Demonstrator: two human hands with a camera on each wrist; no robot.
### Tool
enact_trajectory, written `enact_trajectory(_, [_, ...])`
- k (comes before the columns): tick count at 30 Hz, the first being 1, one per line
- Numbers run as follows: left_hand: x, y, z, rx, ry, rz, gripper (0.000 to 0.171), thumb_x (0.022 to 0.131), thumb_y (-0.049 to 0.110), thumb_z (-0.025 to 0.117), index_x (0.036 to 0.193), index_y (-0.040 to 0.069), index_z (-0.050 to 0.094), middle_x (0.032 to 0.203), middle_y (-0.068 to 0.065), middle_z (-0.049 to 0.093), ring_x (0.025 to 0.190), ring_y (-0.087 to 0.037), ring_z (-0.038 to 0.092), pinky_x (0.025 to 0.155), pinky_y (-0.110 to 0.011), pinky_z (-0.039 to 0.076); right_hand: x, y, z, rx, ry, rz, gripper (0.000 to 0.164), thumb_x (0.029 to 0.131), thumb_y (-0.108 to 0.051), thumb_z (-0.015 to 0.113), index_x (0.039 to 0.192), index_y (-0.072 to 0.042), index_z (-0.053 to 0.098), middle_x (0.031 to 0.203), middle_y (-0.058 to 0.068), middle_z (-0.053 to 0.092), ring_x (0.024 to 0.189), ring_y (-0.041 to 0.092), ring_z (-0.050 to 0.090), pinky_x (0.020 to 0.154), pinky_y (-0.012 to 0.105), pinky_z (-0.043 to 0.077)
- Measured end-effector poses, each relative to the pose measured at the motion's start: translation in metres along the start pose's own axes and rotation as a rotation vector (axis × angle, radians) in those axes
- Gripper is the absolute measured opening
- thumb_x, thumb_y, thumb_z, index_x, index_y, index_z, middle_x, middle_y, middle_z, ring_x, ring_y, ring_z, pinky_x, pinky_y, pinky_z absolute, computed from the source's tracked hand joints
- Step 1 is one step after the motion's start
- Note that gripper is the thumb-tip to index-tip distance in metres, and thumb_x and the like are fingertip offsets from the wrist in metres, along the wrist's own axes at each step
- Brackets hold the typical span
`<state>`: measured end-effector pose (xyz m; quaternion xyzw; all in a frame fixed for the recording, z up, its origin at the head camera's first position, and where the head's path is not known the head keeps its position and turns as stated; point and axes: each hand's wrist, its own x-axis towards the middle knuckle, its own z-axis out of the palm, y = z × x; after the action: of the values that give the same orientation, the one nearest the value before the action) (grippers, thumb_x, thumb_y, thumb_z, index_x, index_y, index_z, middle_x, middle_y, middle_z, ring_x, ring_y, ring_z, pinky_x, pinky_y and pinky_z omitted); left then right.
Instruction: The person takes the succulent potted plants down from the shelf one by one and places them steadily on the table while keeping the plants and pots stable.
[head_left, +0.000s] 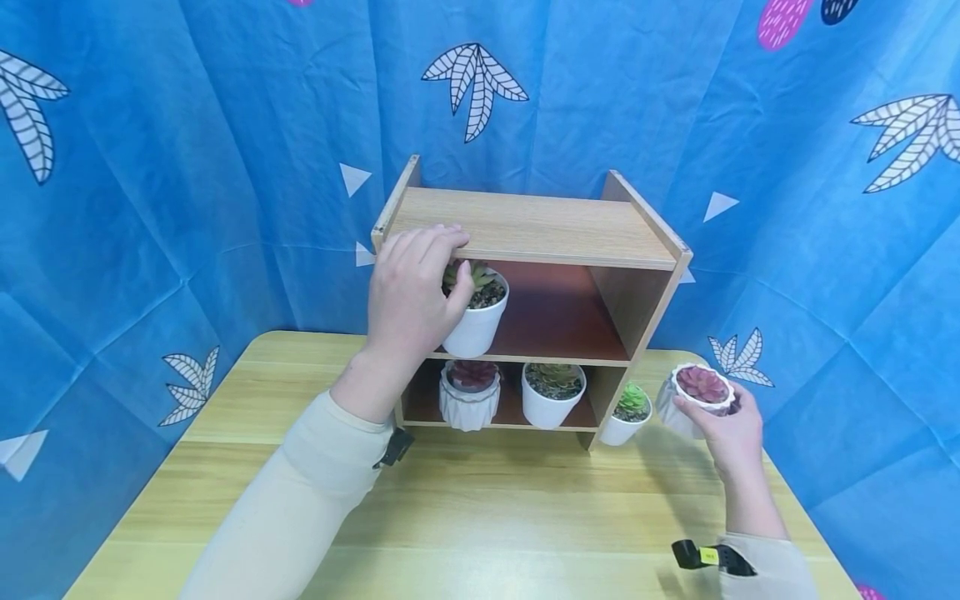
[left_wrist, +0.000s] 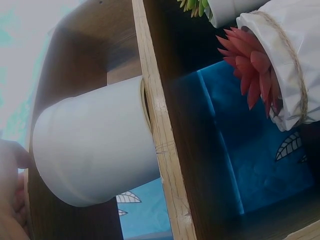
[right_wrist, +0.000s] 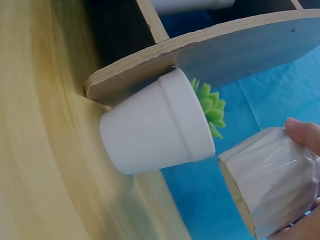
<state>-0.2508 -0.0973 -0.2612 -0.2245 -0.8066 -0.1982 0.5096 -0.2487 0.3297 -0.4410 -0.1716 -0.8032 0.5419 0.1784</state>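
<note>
My left hand reaches to the upper compartment of a small wooden shelf, its fingers by the top board's front edge. Its thumb is beside the plant of a white potted succulent, which stands upright on the middle board. The left wrist view shows the thumb near the rim of this white pot. My right hand grips a faceted white pot with a red succulent, held off the table right of the shelf. In the right wrist view, thumb and fingers go round the faceted pot.
The lower compartment holds a faceted pot with a red succulent and a smooth white pot with a green one. A bright green succulent in a white pot stands against the shelf's right side. A blue curtain hangs behind the wooden table.
</note>
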Motion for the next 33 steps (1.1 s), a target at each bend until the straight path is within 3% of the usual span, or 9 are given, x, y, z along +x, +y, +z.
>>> enact_trajectory(8, [0.000,0.000,0.001,0.006,-0.007,0.000,0.030,0.092,0.020,0.060,0.117,0.006,0.071,0.121,-0.008,0.070,0.115,-0.027,0.063,0.102,-0.042,0.044,0.000,0.006,0.002,-0.047,-0.010,0.014,0.094,0.082,-0.032,0.084,0.154,-0.005,0.029,0.147,0.014,0.041,0.127,0.025,0.046,0.087,0.011,0.044])
enact_trajectory(13, [0.000,0.000,0.000,0.010,-0.010,-0.003,0.030,0.093,0.020,0.060,0.117,0.006,0.071,0.122,-0.007,0.070,0.115,-0.027,0.063,0.102,-0.042,0.044,0.000,0.007,0.002,-0.055,-0.029,0.025,0.097,0.083,-0.035,0.082,0.156,-0.005,0.025,0.150,0.018,0.038,0.132,0.029,0.043,0.106,0.032,0.044])
enact_trajectory(16, [0.000,0.000,0.000,0.013,-0.009,-0.003,0.030,0.093,0.020,0.060,0.117,0.006,0.071,0.121,-0.008,0.070,0.115,-0.027,0.063,0.102,-0.042,0.044,0.001,0.010,0.003,-0.054,-0.031,0.027,0.099,0.083,-0.035,0.082,0.156,-0.004,0.023,0.151,0.019,0.037,0.133,0.031,0.042,0.110,0.040,0.041])
enact_trajectory(24, [0.000,0.001,0.000,0.015,-0.007,-0.001,0.031,0.093,0.020,0.060,0.118,0.006,0.071,0.122,-0.008,0.070,0.116,-0.027,0.063,0.103,-0.041,0.043,0.004,0.017,0.005,-0.059,-0.023,0.029,0.097,0.083,-0.035,0.082,0.156,-0.005,0.025,0.149,0.017,0.039,0.131,0.028,0.043,0.108,0.036,0.042])
enact_trajectory(33, [0.000,0.001,0.000,0.015,-0.006,-0.001,0.031,0.092,0.020,0.061,0.117,0.006,0.071,0.122,-0.007,0.070,0.116,-0.027,0.063,0.103,-0.042,0.044,0.004,0.021,0.006,-0.035,-0.043,0.028,0.100,0.083,-0.031,0.082,0.156,-0.001,0.021,0.153,0.023,0.036,0.136,0.035,0.039,0.114,0.048,0.035])
